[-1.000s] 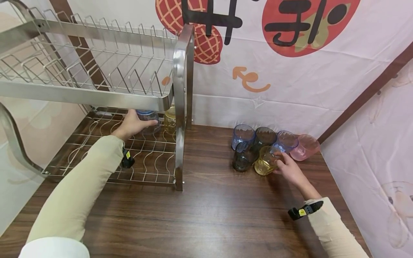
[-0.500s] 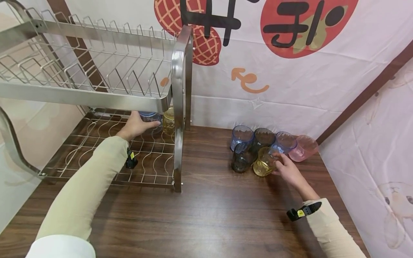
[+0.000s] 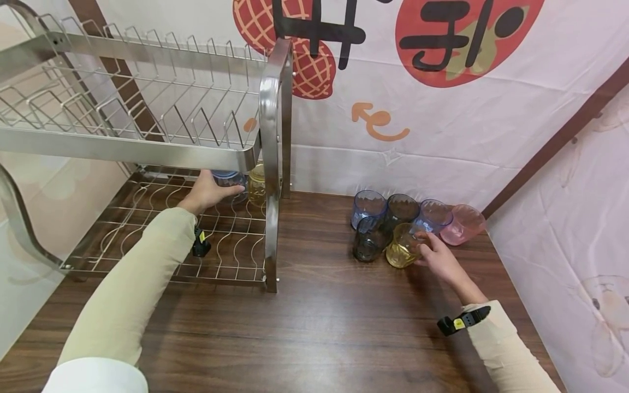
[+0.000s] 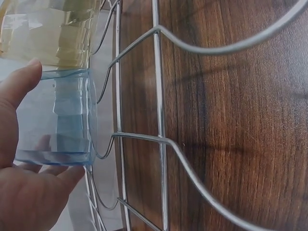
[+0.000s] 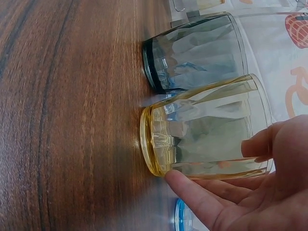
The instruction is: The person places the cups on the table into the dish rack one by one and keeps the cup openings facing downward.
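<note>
On the lower shelf of the metal dish rack [image 3: 267,218], my left hand [image 3: 206,194] grips a blue glass [image 4: 72,115], thumb on one side and fingers on the other. A yellow glass [image 4: 43,38] stands right beside it toward the rack's end post. At the right, my right hand [image 3: 439,262] holds another yellow glass [image 5: 207,134] by its side, the thumb near the rim and the index finger reaching toward the base. That glass stands upright on the wooden table. A dark grey glass [image 5: 192,57] is close next to it.
Behind the right hand's glass cluster another dark glass [image 3: 403,207], two blue glasses [image 3: 368,204] and a tilted pink glass [image 3: 463,225]. The rack's upper tier [image 3: 147,98] overhangs the left hand. A printed cloth wall [image 3: 324,158] backs the table [image 3: 314,327].
My left hand has shifted slightly to the right with the blue glass, closer to the yellow glass on the rack. My right hand stays in place at its yellow glass.
</note>
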{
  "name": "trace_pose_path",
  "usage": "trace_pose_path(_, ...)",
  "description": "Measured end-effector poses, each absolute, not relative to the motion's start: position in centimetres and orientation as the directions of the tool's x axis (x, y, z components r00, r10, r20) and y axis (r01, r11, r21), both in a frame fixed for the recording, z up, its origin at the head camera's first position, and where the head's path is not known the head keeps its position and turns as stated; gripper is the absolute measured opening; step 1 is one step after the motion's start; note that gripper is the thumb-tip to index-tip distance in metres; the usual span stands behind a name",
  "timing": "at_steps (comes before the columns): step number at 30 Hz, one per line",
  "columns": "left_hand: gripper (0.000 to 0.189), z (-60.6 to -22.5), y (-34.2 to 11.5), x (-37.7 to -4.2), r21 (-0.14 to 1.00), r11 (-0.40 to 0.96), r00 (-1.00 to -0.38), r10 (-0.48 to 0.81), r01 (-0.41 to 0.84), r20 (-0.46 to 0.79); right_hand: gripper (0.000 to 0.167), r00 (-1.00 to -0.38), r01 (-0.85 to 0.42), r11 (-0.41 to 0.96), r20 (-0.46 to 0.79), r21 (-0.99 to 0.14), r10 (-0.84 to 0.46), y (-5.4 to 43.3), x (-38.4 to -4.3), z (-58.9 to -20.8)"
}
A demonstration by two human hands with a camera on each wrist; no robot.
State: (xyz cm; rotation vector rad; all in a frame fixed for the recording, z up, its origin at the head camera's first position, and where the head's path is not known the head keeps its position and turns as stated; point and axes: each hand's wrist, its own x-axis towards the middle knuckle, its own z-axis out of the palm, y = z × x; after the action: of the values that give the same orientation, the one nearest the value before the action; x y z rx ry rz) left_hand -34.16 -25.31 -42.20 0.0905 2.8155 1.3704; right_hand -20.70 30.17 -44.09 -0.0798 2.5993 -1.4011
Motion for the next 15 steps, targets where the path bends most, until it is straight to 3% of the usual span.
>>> trace_pose_path(6,0.078,-42.16,-25.35,-34.14,0.793,0.607,-0.998,0.060,0.057,0.026,0.046,-0.975,0.067,0.535,-0.170,-0.842,-0.145,30.09,-20.64,-43.86)
trace_pose_path(15,0.088,-42.42,-25.55,-34.22,0.799,0.601,-0.998,0.058,0.036,0.001,0.053,-0.947,0.176,0.364,-0.259,-0.914,-0.192,30.22,-20.96,-44.25)
